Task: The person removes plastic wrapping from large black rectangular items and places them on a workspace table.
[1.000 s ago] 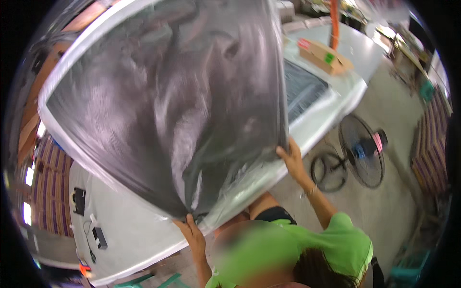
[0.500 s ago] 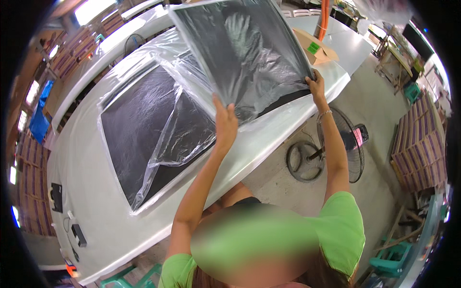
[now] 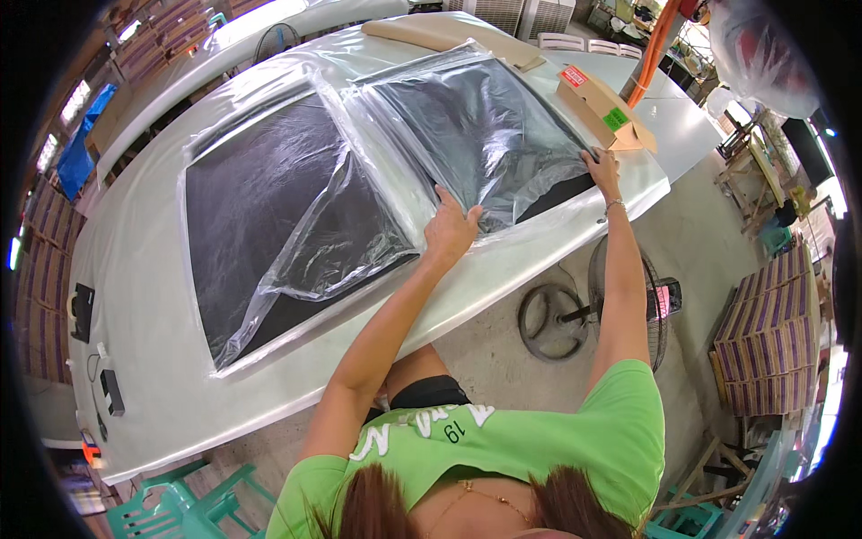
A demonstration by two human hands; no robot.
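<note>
A flat black panel (image 3: 485, 135) under clear plastic film lies on the pale-covered table, its near edge partly bare. At its near left corner my left hand (image 3: 452, 229) is closed on the edge, with thumb and forefinger on the film. My right hand (image 3: 603, 171) grips the near right corner, fingers bent over it. Just left of it rests a second black panel (image 3: 269, 198), whose loose clear film (image 3: 337, 251) is folded back in wrinkles from its near side. The undersides of both panels are hidden.
Beyond my right hand sits an open cardboard box (image 3: 597, 108). Brown paper (image 3: 431, 36) lies at the table's far side. A black floor fan (image 3: 575, 314) stands by the near edge. Small black devices (image 3: 111, 393) lie at left; a green plastic chair (image 3: 189, 508) is below.
The right panel has come down from a raised, tilted position to lie on the table beside the other panel. Both hands still hold its near corners. The view has shifted slightly.
</note>
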